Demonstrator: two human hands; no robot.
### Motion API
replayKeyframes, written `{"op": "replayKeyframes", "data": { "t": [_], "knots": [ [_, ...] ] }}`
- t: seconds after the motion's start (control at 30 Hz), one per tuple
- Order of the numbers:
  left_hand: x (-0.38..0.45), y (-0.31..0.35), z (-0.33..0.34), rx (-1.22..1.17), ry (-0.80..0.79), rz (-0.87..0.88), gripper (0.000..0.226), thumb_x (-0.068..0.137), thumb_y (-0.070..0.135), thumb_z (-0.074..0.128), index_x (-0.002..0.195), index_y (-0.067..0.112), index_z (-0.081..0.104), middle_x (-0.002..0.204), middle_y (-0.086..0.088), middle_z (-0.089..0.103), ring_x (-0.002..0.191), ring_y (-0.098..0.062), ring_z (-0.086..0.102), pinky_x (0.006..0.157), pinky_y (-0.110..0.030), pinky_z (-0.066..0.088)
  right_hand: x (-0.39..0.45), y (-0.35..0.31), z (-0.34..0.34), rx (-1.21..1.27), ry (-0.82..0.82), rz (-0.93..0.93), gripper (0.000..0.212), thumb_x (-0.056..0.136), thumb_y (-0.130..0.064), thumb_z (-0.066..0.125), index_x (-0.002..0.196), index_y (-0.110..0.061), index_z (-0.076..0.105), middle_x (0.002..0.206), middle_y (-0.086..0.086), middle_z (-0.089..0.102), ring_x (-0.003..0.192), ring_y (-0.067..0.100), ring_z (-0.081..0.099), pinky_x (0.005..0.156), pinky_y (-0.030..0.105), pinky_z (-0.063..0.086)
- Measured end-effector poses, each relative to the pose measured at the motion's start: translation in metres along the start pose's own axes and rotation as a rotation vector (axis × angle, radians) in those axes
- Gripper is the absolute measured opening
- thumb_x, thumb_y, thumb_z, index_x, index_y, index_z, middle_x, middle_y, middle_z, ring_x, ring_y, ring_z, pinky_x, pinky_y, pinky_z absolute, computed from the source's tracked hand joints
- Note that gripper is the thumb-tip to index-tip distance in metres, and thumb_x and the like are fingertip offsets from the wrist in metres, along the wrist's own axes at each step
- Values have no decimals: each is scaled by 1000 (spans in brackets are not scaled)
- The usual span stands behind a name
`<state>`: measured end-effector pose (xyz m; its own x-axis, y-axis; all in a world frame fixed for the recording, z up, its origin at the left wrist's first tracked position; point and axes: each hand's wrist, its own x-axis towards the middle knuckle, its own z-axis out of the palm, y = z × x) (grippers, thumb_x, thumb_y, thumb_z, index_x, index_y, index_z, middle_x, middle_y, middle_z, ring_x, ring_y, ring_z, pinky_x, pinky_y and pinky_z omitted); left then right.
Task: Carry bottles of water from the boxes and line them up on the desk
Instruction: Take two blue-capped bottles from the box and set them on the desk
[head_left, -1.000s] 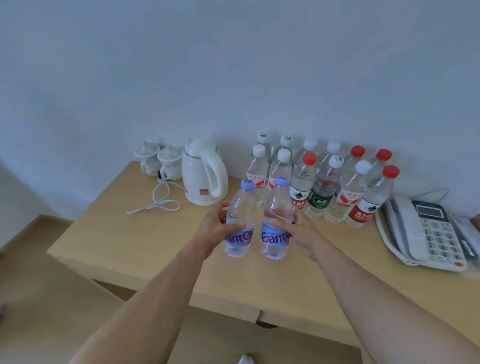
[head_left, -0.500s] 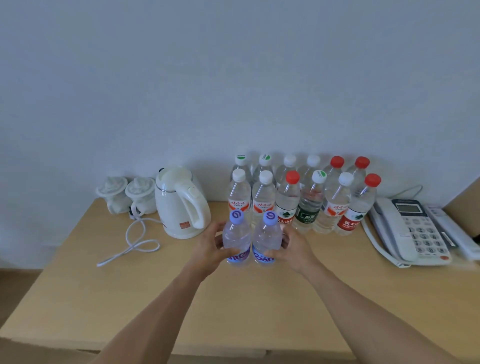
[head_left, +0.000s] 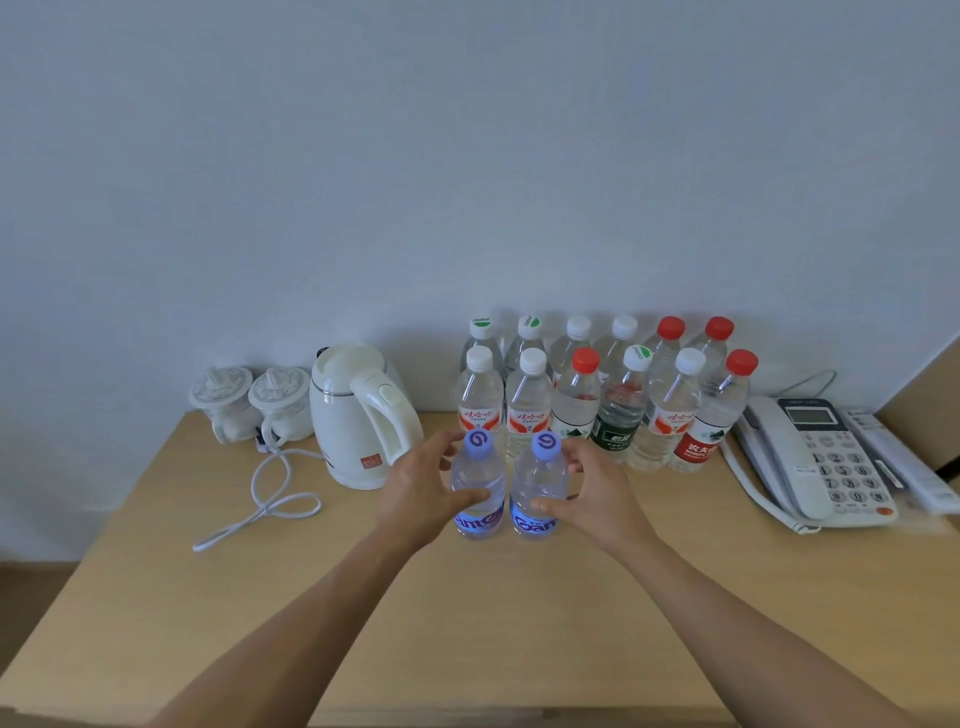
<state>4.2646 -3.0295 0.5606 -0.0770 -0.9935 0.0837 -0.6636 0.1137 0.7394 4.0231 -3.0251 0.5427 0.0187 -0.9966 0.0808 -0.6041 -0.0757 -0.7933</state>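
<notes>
Two clear water bottles with purple caps stand side by side on the wooden desk (head_left: 467, 623), just in front of two rows of several bottles (head_left: 618, 410) with white and red caps along the wall. My left hand (head_left: 415, 493) holds the left purple-capped bottle (head_left: 478, 478), thumb across its front and fingers behind it. My right hand (head_left: 597, 493) holds the right purple-capped bottle (head_left: 540, 478) the same way. Both bottles are upright, with their bases on the desk.
A white electric kettle (head_left: 358, 415) with a looped cord (head_left: 270, 493) stands left of the bottles, and two lidded white cups (head_left: 223, 400) sit behind it. On the right lie a white desk phone (head_left: 815, 457) and a remote (head_left: 904, 467). A brown panel (head_left: 930, 395) rises at the far right.
Both hands have carried the two purple-capped bottles forward over the desk and lowered them onto it, close to the front row. The camera has come closer to the desk.
</notes>
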Motion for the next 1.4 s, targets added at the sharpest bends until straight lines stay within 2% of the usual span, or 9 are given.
{"op": "replayKeyframes", "data": {
  "t": [0.1, 0.23, 0.37, 0.5, 0.67, 0.8, 1.1, 1.27, 1.4],
  "knots": [
    [4, 7, 0, 88, 24, -3, 61, 68, 35, 89, 123, 32, 63, 104, 12, 67, 94, -7, 61, 79, -30, 55, 3, -6, 1, -63, 12, -4, 64, 62, -30, 90, 116, -22, 57, 107, -11, 61, 97, 8, 55, 77, 17, 41],
    [7, 9, 4, 56, 42, -19, 54, 68, 27, 91, 117, 27, 69, 97, 9, 70, 90, -9, 63, 76, -27, 54, 2, -7, 2, -100, 45, 1, 62, 65, -25, 91, 118, -18, 59, 103, -12, 59, 95, 6, 53, 70, 4, 35],
    [16, 10, 3, 29, 35, -34, 49, 68, 20, 90, 113, 20, 72, 93, 5, 72, 88, -13, 66, 81, -34, 57, 5, -13, 1, -116, 43, -7, 61, 67, -22, 90, 120, -16, 60, 98, -13, 56, 94, 6, 52, 75, 16, 36],
    [26, 13, 4, 32, 30, -20, 47, 68, 18, 90, 111, 19, 72, 94, 2, 71, 88, -16, 66, 82, -36, 56, 5, -17, 1, -119, 39, -2, 62, 68, -21, 89, 122, -15, 58, 98, -14, 52, 96, 7, 50, 80, 21, 39],
    [36, 16, 6, 59, 49, -8, 50, 69, 18, 90, 115, 16, 71, 98, 2, 65, 91, -17, 63, 84, -34, 54, 3, -16, 0, -119, 35, -10, 58, 67, -20, 89, 116, -15, 58, 86, -24, 47, 86, 2, 49, 71, 12, 38],
    [37, 17, 8, 49, 71, -17, 45, 70, 19, 90, 111, 16, 69, 97, 4, 66, 89, -15, 63, 82, -32, 55, 2, -15, 3, -81, 48, -5, 53, 68, -17, 88, 106, -24, 53, 85, -27, 44, 81, -1, 47, 72, 25, 46],
    [31, 13, 12, -12, 101, -12, 42, 72, 18, 89, 109, 17, 70, 96, 6, 69, 89, -11, 66, 84, -34, 58, 3, -13, 6, -83, 65, 7, 57, 68, -18, 88, 116, -15, 58, 83, -26, 43, 85, 3, 47, 69, 12, 34],
    [30, 12, 13, -6, 107, -8, 46, 72, 20, 89, 113, 17, 68, 98, 5, 68, 89, -11, 65, 85, -35, 58, 6, -17, 7, -92, 74, 20, 59, 71, -17, 87, 122, -14, 57, 95, -13, 50, 93, 7, 49, 77, 20, 37],
    [28, 10, 13, 9, 102, -2, 51, 73, 23, 89, 118, 18, 67, 102, 6, 68, 92, -9, 64, 86, -31, 58, 11, -18, 7, -48, 77, 57, 58, 72, -16, 87, 122, -16, 57, 91, -15, 51, 93, 8, 52, 72, 17, 36]
  ]
}}
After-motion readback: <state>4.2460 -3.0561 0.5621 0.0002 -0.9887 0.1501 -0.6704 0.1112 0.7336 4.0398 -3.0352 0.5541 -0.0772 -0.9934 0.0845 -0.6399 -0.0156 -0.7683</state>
